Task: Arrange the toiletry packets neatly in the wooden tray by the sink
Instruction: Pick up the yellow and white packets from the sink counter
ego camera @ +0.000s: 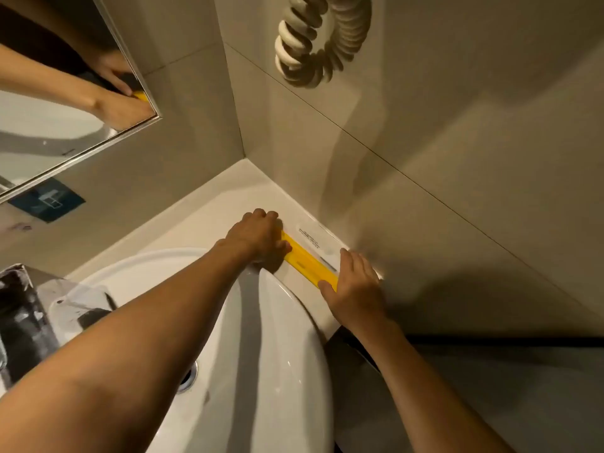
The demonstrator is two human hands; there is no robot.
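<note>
A long yellow toiletry packet (307,259) lies on the white counter between the sink and the right wall. Beside it, against the wall, lies a white packet (313,238) with small black print. My left hand (258,237) rests curled on the far end of the yellow packet. At the near end my right hand (354,286) lies over both packets, fingers flat against them. No wooden tray shows in this view.
A white round sink (287,338) with a chrome drain (188,377) fills the lower middle. The chrome tap (23,322) stands at the left. A mirror (65,93) hangs upper left, and a coiled cord (323,37) hangs on the right wall.
</note>
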